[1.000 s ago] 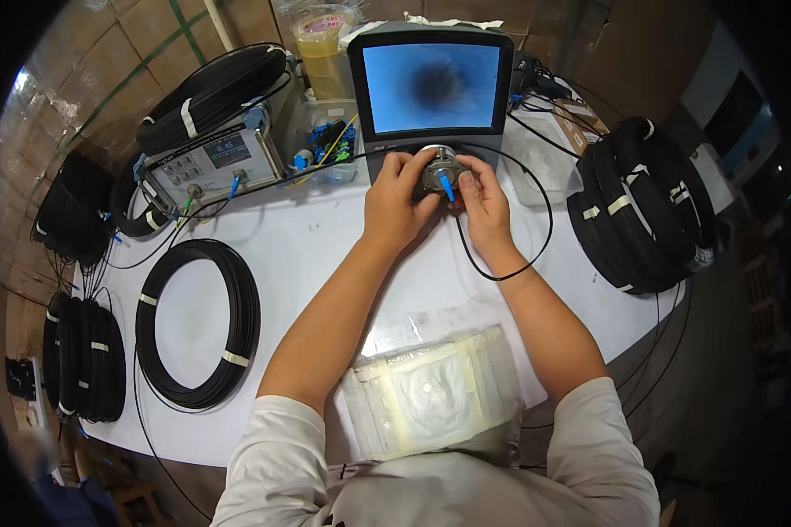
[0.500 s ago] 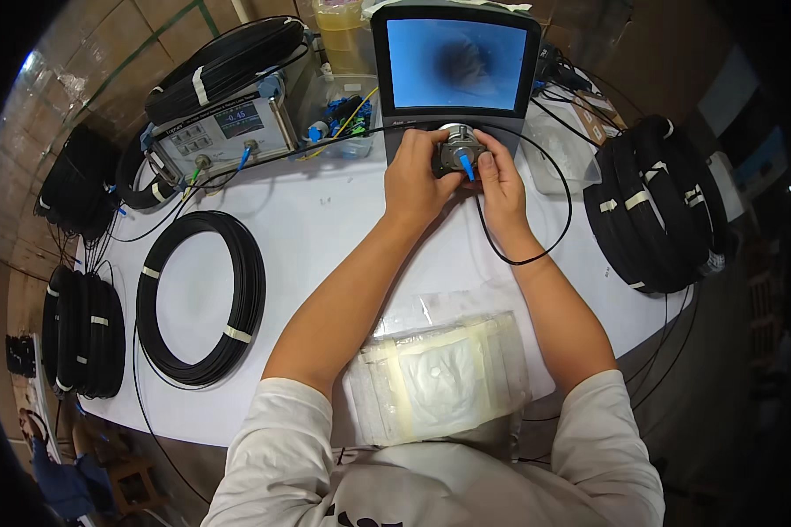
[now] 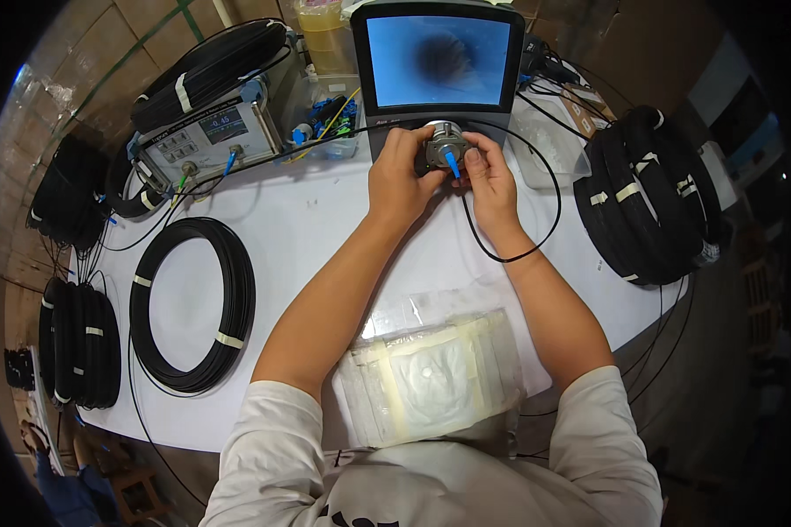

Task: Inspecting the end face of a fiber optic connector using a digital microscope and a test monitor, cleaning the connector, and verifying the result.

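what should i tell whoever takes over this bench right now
Left hand grips the round metal port at the monitor's base. Right hand pinches the blue plug at that port; its thin black cable loops across the white table.
Done: plug at the port, screen showing a blurry dark spot.
Left: sharpen the view; coils wait at the left.

A round grey metal fitting [image 3: 444, 143] sits at the far middle of the white table, below the blue screen. A small blue connector [image 3: 451, 163] on a thin black cable [image 3: 536, 237] is plugged into its near face.
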Available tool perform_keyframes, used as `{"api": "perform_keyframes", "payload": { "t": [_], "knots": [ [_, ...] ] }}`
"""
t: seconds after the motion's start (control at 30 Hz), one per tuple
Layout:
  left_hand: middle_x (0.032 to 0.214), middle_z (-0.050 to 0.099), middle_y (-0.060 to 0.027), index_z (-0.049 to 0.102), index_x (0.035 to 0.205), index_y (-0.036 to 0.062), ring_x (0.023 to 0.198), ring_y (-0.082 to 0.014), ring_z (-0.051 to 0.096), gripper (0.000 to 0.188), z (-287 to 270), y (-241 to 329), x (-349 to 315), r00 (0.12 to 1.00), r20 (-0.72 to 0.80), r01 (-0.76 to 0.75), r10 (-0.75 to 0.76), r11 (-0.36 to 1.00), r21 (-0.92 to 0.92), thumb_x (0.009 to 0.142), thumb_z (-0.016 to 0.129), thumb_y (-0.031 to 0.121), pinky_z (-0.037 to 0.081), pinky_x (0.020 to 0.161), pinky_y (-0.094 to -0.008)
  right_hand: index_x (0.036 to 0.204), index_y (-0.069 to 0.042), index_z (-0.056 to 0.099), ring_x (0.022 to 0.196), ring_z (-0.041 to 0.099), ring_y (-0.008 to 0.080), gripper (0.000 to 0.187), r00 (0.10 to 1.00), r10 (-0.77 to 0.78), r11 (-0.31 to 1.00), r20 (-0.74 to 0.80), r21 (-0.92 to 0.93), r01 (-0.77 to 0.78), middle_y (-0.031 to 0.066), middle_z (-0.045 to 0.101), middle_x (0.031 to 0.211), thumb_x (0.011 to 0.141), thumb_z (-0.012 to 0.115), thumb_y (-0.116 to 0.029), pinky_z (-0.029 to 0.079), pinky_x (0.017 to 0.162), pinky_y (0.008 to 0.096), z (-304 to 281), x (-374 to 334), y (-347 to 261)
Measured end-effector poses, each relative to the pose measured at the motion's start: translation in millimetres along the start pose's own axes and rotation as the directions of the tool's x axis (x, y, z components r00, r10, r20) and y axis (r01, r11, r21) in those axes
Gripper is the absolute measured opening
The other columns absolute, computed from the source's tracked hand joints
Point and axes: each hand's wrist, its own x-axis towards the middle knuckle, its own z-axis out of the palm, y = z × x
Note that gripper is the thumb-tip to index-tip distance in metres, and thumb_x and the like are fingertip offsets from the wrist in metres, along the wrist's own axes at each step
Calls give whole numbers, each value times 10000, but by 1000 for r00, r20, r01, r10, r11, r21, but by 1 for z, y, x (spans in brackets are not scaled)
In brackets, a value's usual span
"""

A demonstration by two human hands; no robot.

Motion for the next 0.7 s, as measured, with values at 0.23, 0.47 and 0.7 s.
{"api": "perform_keyframes", "payload": {
  "t": [0.23, 0.47, 0.7],
  "knots": [
    [1050, 644, -88, 651, 1229, 68, 896, -281, 694, 599, 4, 3, 1, 997, -79, 7, -6, 1000, 10, 675, 880, 55, 568, 748, -378, 1447, -72, 557, 935, 662, 97, 408, 1000, -7, 998, 23, -61, 8, 32, 683, 1078, 1110, 558, -302, 546, 780, 244, -3, 0, -1],
    [1020, 627, -74, 624, 1380, 128, 853, -264, 680, 729, -11, 3, 3, 996, 81, -45, 44, 999, 8, 695, 859, 44, 559, 731, -360, 1367, -60, 581, 894, 628, 82, 352, 998, -40, 998, -39, -50, 38, 28, 654, 1083, 1104, 573, -294, 551, 764, 242, -5, 1, 11],
    [943, 636, -60, 641, 1338, 111, 787, -213, 643, 680, 0, -4, 0, 1000, 26, 12, -11, 997, -71, 699, 862, 35, 541, 704, -333, 1371, -69, 587, 893, 639, 89, 377, 999, -29, 998, -20, -57, 28, 27, 670, 1047, 1102, 573, -332, 556, 773, 250, 0, 0, 2]
  ]
}}
